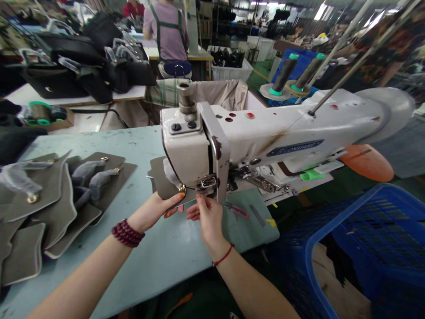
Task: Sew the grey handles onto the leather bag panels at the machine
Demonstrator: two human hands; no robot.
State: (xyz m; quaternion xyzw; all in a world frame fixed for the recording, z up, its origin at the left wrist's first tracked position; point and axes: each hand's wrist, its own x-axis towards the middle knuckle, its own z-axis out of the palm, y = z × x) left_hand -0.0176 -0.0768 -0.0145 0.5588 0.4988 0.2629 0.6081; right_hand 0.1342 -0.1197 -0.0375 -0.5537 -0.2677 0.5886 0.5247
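Note:
A grey-brown leather piece (159, 179) with a small brass fitting lies under the head of a white sewing machine (265, 133). My left hand (156, 210) grips its near edge, thumb on top, fingers underneath. My right hand (207, 215) pinches the same piece just below the needle area, fingers pressed together. Both wrists wear bracelets.
A stack of similar leather pieces (49, 204) with wrapped fittings lies at the left of the pale blue table (159, 257). Small snips (237, 209) rest beside the machine. A blue plastic crate (365, 248) stands at right. Black bags (83, 57) crowd the far table, behind which a person (168, 31) stands.

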